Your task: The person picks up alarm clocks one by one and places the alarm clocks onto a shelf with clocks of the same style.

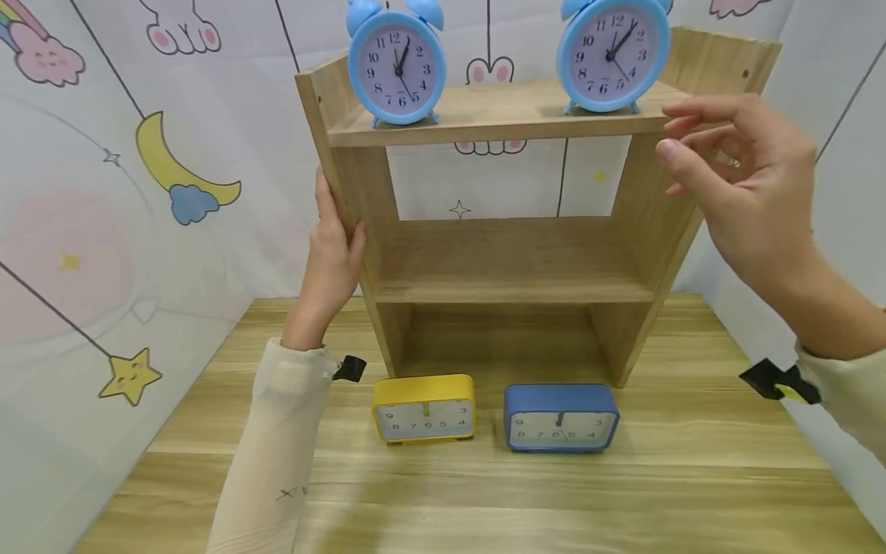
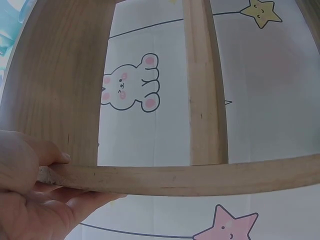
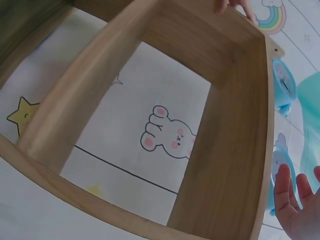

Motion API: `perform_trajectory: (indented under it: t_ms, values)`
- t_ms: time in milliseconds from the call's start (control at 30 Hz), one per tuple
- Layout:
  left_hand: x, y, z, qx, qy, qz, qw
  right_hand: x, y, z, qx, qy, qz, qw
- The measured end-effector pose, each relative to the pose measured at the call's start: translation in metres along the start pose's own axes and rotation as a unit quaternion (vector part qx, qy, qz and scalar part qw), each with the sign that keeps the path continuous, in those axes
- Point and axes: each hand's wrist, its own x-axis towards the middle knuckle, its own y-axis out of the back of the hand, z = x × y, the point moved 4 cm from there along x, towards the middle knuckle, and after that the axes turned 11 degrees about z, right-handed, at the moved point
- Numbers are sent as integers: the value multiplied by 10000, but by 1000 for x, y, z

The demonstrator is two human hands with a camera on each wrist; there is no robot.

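A wooden shelf [image 1: 512, 261] stands on the table, with two light blue twin-bell alarm clocks on its top board. My left hand [image 1: 331, 261] grips the shelf's left side panel; in the left wrist view the thumb of that hand [image 2: 30, 185] lies inside the panel edge and the fingers outside. Beside the right alarm clock [image 1: 614, 55], my right hand [image 1: 757, 169] hovers in front of the top right corner with loosely bent fingers, holding nothing. The left alarm clock [image 1: 398, 68] sits nearer the other end. The right wrist view shows the right hand [image 3: 300, 210] apart from the clocks.
On the wood-grain table [image 1: 443, 508], before the shelf's foot, stand a yellow rectangular clock [image 1: 424, 409] and a blue rectangular clock [image 1: 561, 418]. White cloth with cartoon prints [image 1: 187, 165] hangs behind and at both sides.
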Motion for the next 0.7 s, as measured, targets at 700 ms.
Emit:
perform_trajectory:
  t_ms: [700]
  values:
    - [0,0,0,-7,1,36,10000,-80,26,17,-718,-810,-1160,9873]
